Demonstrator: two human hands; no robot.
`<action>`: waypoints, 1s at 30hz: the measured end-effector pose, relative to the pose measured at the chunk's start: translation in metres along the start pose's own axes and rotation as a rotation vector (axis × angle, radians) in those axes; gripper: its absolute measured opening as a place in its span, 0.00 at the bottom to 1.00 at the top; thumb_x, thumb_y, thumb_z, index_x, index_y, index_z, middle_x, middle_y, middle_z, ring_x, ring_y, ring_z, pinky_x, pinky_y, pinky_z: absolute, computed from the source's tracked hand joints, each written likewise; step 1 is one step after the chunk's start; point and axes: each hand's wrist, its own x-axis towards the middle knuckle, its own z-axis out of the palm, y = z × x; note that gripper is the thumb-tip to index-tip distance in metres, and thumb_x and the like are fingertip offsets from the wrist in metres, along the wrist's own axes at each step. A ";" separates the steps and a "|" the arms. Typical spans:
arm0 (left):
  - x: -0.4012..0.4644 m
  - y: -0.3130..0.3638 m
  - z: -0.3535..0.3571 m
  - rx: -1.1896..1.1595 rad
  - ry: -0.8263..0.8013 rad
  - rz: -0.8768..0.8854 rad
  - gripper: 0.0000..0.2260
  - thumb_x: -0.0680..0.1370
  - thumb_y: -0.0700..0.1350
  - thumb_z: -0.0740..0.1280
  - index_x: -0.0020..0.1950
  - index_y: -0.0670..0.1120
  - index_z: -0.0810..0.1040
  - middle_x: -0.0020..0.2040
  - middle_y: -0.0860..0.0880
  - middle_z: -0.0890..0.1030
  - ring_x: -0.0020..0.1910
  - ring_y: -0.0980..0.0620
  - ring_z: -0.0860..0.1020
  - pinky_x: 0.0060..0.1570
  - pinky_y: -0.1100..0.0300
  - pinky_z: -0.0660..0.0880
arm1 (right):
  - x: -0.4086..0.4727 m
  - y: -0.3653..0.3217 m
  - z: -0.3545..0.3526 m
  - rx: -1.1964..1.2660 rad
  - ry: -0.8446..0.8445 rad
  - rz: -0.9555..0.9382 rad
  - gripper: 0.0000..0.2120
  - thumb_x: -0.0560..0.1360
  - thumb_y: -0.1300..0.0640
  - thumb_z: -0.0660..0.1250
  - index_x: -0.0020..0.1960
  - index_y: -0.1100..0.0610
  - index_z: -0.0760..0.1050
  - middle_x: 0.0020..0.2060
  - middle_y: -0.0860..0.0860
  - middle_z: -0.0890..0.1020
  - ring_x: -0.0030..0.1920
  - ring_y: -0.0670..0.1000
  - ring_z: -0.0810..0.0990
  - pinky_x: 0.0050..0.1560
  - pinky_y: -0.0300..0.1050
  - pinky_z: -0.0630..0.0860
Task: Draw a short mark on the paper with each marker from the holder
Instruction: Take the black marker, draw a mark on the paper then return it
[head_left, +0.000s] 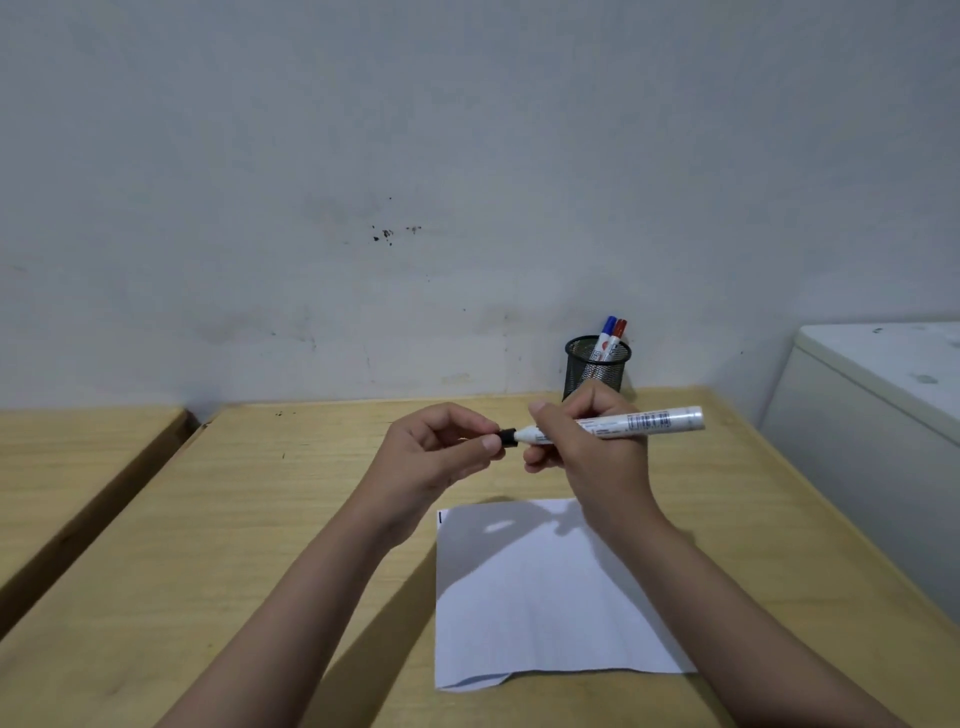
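Note:
My right hand (587, 441) grips a white marker (644, 422) by its barrel, held level above the table with its tail pointing right. My left hand (441, 452) pinches the marker's black cap (508, 437) at the left end. The cap sits at the marker's tip; I cannot tell whether it is fully seated. Below the hands a white paper (540, 603) lies on the wooden table (249, 530), with a short dark mark (440, 517) at its far left corner. A black mesh holder (596, 370) at the back holds a blue-capped marker (607, 332) and a red-capped marker (618, 335).
A white cabinet (872, 415) stands to the right of the table. A second wooden table (67, 467) is at the left, separated by a gap. A pale wall (415, 182) rises right behind the holder.

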 end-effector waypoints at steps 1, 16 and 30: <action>-0.002 0.002 0.001 0.021 -0.005 0.009 0.04 0.66 0.38 0.73 0.39 0.46 0.81 0.37 0.48 0.84 0.39 0.52 0.81 0.47 0.61 0.78 | -0.001 -0.003 0.000 0.000 -0.018 0.006 0.16 0.72 0.69 0.68 0.31 0.61 0.65 0.19 0.50 0.76 0.20 0.50 0.77 0.24 0.43 0.76; -0.023 0.016 0.018 -0.033 0.066 0.091 0.06 0.62 0.38 0.75 0.37 0.41 0.83 0.34 0.45 0.84 0.36 0.49 0.81 0.41 0.62 0.78 | -0.011 -0.007 0.001 0.160 -0.093 0.041 0.18 0.72 0.70 0.67 0.30 0.59 0.63 0.19 0.48 0.73 0.18 0.50 0.73 0.22 0.42 0.74; 0.018 0.004 0.030 0.254 0.309 0.256 0.04 0.68 0.35 0.73 0.38 0.43 0.83 0.35 0.48 0.85 0.36 0.53 0.81 0.38 0.66 0.77 | 0.027 0.003 -0.040 -0.786 -0.245 -0.515 0.10 0.66 0.56 0.75 0.45 0.54 0.78 0.41 0.45 0.80 0.43 0.44 0.78 0.45 0.39 0.75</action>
